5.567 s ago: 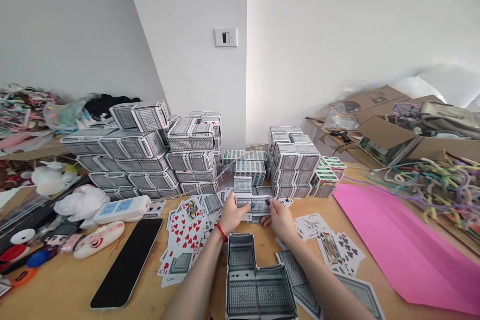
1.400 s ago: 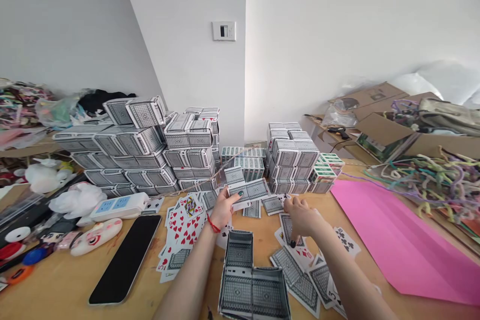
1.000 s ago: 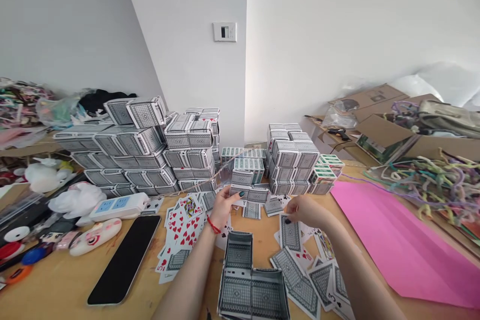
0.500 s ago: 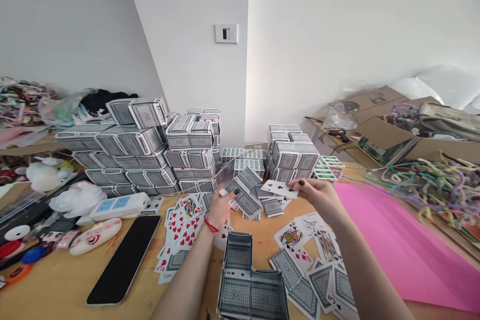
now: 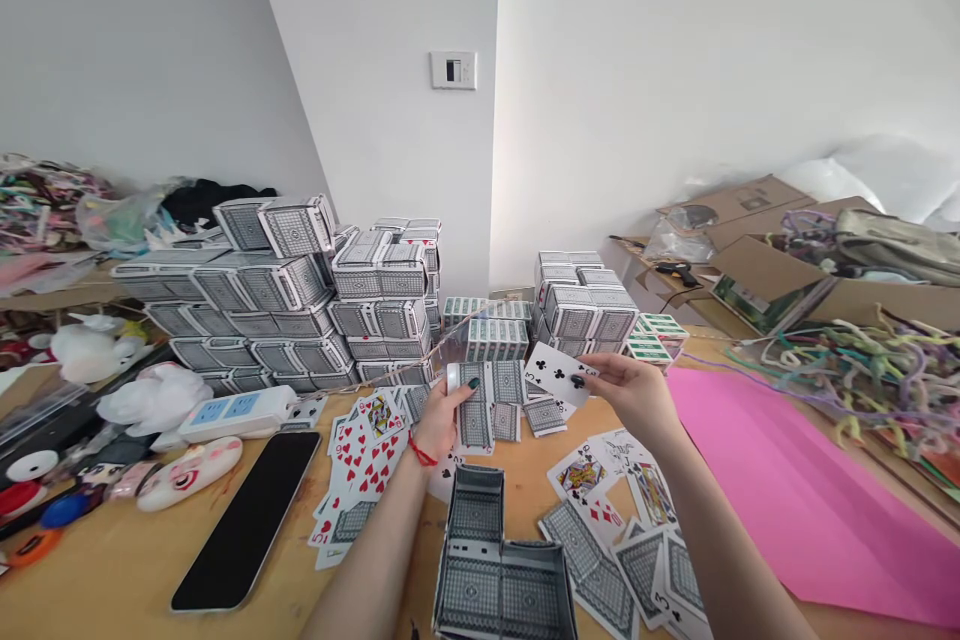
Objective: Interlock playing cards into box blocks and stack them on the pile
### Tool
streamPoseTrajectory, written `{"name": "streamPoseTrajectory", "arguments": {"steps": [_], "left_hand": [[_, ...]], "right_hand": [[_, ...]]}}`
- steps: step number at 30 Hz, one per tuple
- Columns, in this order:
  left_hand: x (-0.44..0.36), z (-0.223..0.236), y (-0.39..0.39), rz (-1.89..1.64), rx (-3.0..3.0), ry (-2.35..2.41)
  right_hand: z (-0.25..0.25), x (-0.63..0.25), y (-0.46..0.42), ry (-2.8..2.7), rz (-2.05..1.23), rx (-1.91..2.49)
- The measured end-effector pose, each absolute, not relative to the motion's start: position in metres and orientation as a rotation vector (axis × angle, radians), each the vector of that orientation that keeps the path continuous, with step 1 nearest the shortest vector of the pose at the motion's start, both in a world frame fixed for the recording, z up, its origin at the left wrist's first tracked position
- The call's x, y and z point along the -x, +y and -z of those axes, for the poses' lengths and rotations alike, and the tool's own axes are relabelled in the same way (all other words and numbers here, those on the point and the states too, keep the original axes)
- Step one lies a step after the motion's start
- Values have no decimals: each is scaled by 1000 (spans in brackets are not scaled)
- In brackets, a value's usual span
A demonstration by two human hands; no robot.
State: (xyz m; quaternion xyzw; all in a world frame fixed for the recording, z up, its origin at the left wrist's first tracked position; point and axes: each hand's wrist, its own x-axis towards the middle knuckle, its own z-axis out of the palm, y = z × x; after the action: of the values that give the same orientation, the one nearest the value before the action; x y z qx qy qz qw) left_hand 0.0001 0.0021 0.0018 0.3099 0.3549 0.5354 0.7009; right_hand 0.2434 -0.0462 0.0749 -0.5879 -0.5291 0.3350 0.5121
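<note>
My left hand (image 5: 439,417) is closed on a piece of folded playing cards (image 5: 474,412), grey patterned backs facing me, the thumb pressed on top. My right hand (image 5: 626,387) pinches a three of clubs (image 5: 556,371), face up and tilted, just right of that piece. Beneath both hands lie loose cards (image 5: 545,414). Nearer to me, between my forearms, stands an L-shaped open structure made of cards (image 5: 504,580). Face-up hearts cards (image 5: 367,445) lie left of my left hand, and mixed cards (image 5: 600,560) are spread by my right forearm.
Stacked card blocks (image 5: 255,300) rise at the back left, with another stack (image 5: 585,305) at back right. A black phone (image 5: 247,520) and a white power strip (image 5: 238,412) lie left. Pink paper (image 5: 810,510) and a pile of pipe cleaners (image 5: 877,380) are on the right.
The card piece in my left hand has turned more upright. My right hand has tilted the three of clubs, its right end now lower, and its fingers have shifted slightly.
</note>
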Motion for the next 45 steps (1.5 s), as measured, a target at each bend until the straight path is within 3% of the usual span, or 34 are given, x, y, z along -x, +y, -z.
{"name": "streamPoseTrajectory", "arguments": {"steps": [45], "left_hand": [[1,0,3,-1166,-711,778]], "right_hand": [[-76,-243,-50,-1437,-962,1561]]}}
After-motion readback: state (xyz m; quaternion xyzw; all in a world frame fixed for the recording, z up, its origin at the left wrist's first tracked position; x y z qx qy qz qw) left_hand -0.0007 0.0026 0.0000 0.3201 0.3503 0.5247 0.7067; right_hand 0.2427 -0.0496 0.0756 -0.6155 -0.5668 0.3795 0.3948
